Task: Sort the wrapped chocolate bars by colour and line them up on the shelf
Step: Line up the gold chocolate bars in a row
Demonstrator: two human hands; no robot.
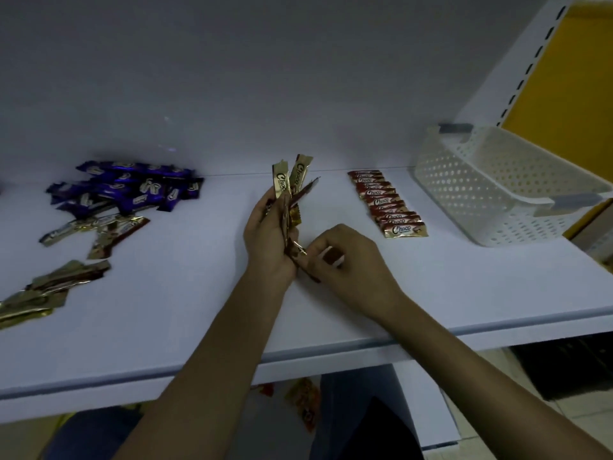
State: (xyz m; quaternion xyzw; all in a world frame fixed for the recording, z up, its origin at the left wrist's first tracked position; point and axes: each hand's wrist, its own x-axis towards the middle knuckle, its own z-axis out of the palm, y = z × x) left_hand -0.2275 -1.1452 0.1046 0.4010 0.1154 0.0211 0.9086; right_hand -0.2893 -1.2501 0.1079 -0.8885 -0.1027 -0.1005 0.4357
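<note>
On the white shelf (199,310) we record: our left hand (267,240) gripping an upright bunch of bars (292,180) in gold and red wrappers, and our right hand (345,263), fingers curled, pinching the bunch at its lower end. To the right lies a row of red bars (386,202), overlapping in a line, beside a white basket (491,184). At far left we note a heap of blue bars (129,189) at the back and loose gold bars (49,287) nearer the front edge.
</note>
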